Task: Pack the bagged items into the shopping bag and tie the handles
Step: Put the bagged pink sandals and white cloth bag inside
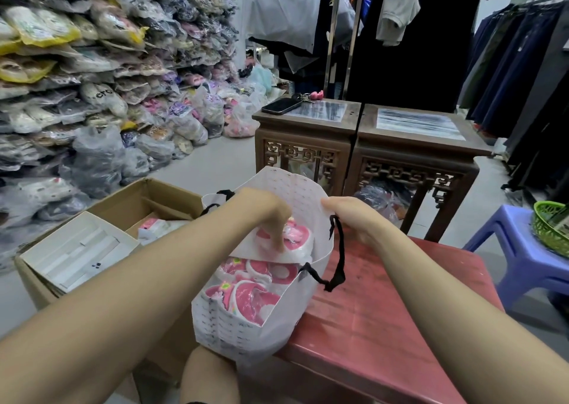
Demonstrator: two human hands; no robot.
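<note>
Several pink bagged items [246, 283] already fill the white shopping bag [246, 326], which sits between the forearms on the red stool's [385, 311] corner. Left hand [268, 209] presses one down, fingers around it; right hand [348, 216] pinches the rim. Risk — the bag overhangs the edge and could tip toward the cardboard box [129, 206] beside the left arm. Black handle [337, 256] dangles under the right wrist.
</note>
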